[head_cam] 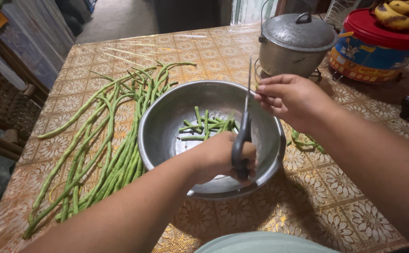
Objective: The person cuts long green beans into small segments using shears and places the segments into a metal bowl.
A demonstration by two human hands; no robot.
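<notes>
L hand [221, 157] w/ scissors [244, 124] over bowl [160, 119]

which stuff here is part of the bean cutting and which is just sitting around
In use:
left hand holding scissors
right hand pinching a bean piece
metal bowl with cut bean pieces
long beans on the table

Lying about:
lidded pot
red-lidded tub
bananas
green trimmings right of the bowl

A lidded metal pot [298, 44] stands beside a red-lidded tub [378, 47] bearing bananas [401, 11].
</notes>
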